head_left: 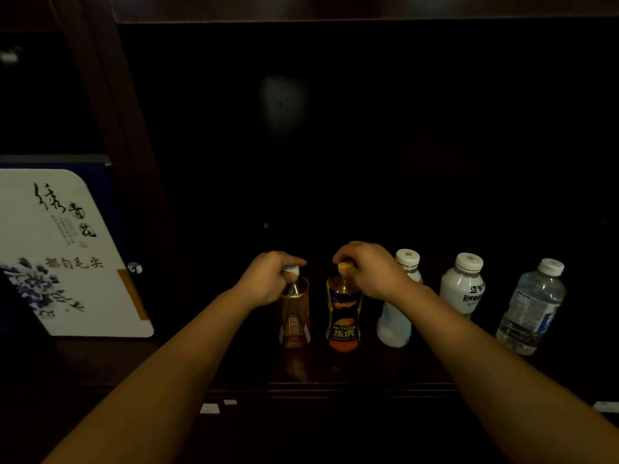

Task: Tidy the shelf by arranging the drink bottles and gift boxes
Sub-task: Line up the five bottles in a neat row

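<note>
Both hands grasp bottle caps on a dark wooden shelf point(301, 373).

A large white gift box point(63, 256) with blue flower print and calligraphy stands at the shelf's left end, tilted, well apart from the bottles. Five bottles stand upright in a row along the shelf. From the right: a clear water bottle point(532, 306), a white milk-drink bottle point(462, 286), and a second white bottle point(397, 316), partly hidden behind the right wrist. The left hand point(271, 279) has its grip clenched on the white cap of the gold-labelled bottle point(294, 319). The right hand point(371, 269) has its grip clenched on the yellow cap of the dark energy-drink bottle point(344, 316), just beside it.
</note>
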